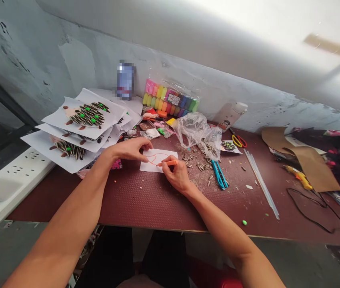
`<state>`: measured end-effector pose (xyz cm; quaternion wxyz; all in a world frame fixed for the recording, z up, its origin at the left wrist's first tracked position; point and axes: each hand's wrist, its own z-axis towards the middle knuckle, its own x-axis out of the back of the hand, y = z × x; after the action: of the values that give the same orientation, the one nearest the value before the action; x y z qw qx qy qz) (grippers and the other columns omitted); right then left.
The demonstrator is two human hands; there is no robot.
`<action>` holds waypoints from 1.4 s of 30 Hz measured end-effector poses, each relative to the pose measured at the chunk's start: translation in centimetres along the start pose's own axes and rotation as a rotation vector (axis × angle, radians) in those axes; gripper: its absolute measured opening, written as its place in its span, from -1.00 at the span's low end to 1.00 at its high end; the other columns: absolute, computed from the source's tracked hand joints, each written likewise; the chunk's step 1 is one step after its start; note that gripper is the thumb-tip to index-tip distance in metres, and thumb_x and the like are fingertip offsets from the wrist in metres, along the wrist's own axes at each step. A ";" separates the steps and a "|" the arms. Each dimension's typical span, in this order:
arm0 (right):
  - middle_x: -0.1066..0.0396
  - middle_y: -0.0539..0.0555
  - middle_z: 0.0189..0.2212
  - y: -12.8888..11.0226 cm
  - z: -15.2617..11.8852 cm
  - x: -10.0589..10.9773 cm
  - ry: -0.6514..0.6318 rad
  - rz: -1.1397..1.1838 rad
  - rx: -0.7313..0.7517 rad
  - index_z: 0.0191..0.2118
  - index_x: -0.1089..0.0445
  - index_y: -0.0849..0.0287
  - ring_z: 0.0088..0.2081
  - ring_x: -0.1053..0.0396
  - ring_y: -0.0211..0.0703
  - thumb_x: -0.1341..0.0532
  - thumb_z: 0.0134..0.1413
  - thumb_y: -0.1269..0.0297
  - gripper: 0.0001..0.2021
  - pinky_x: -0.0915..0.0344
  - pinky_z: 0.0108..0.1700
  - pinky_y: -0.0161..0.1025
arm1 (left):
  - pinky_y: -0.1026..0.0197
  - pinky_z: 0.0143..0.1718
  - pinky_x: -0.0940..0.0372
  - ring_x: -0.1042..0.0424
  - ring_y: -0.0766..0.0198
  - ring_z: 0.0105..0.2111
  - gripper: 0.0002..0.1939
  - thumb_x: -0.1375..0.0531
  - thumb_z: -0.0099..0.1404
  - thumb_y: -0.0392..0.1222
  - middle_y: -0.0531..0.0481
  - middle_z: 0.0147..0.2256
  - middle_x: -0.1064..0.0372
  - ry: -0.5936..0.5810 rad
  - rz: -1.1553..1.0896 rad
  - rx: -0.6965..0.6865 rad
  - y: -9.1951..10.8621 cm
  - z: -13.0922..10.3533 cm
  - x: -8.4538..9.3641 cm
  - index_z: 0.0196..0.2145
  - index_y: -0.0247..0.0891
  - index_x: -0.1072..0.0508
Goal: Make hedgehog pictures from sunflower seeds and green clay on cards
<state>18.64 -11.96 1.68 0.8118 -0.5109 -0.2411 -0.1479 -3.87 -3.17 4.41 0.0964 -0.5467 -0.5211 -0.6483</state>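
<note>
A small white sheet of paper (149,165) lies on the dark red table, with orange curved lines drawn on it. My right hand (176,173) is closed around an orange marker (171,163), its tip down at the paper beside the lines. At the paper's upper left edge rests my left hand (135,149), fingers apart and curved, holding nothing. Sunflower seeds (201,165) are scattered right of the paper, close to a teal-handled tool (219,175). A clear plastic bag (192,126) sits behind them.
Stacked sheets with seed hedgehogs (83,116) stand at the left by a white power strip (11,176). Behind are a colourful clay pack (170,98) and a white bottle (233,114). Rightward lie scissors (239,141), clear glue sticks (261,182) and a yellow glue gun (300,178) with its cord.
</note>
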 end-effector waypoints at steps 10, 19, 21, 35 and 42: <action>-0.52 0.03 -0.43 0.0 0.0 0.0 0.008 0.010 0.006 -0.41 -0.42 0.15 -0.44 -0.42 -0.23 -0.14 0.18 0.29 -0.82 -0.30 -0.31 -0.29 | 0.12 0.00 -0.26 -0.32 0.00 0.02 -0.46 -0.30 -0.03 -0.01 -0.10 -0.03 -0.36 -0.044 0.186 0.040 1.6 -0.4 -0.6 -0.06 -0.18 -0.45; -0.50 0.03 -0.46 0.0 0.0 -0.1 0.000 0.009 0.003 -0.42 -0.42 0.15 -0.45 -0.41 -0.23 -0.15 0.16 0.29 -0.83 -0.30 -0.32 -0.29 | 0.12 0.04 -0.24 -0.31 -0.01 0.04 -0.44 -0.30 -0.04 -0.01 -0.11 0.00 -0.35 -0.054 0.182 0.038 1.5 -0.3 -0.6 -0.04 -0.19 -0.44; -0.51 0.03 -0.46 -0.1 0.0 0.0 -0.003 0.016 0.006 -0.42 -0.43 0.16 -0.45 -0.41 -0.23 -0.15 0.15 0.29 -0.83 -0.31 -0.31 -0.29 | 0.11 0.03 -0.24 -0.31 -0.02 0.04 -0.43 -0.30 -0.05 -0.01 -0.10 0.00 -0.35 -0.050 0.173 0.038 1.5 -0.3 -0.6 -0.04 -0.18 -0.45; -0.50 0.04 -0.49 -0.3 0.1 0.1 -0.010 0.041 -0.007 -0.46 -0.44 0.17 -0.48 -0.41 -0.24 -0.14 0.15 0.31 -0.80 -0.28 -0.38 -0.31 | 0.12 0.02 -0.24 -0.32 -0.02 0.03 -0.42 -0.31 -0.04 -0.02 -0.10 -0.02 -0.36 -0.033 0.154 0.038 1.4 -0.3 -0.6 -0.03 -0.18 -0.45; -0.50 0.04 -0.48 -0.5 0.1 0.2 -0.020 0.015 -0.035 -0.46 -0.46 0.17 -0.46 -0.43 -0.23 -0.15 0.15 0.32 -0.79 -0.30 -0.35 -0.31 | 0.13 0.03 -0.23 -0.32 -0.02 0.03 -0.42 -0.31 -0.05 -0.02 -0.10 -0.02 -0.35 -0.037 0.154 0.041 1.4 -0.2 -0.6 -0.03 -0.18 -0.45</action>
<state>18.52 -12.09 2.15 0.8014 -0.5282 -0.2427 -0.1407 -2.79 -4.26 4.79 0.1476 -0.5948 -0.4923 -0.6181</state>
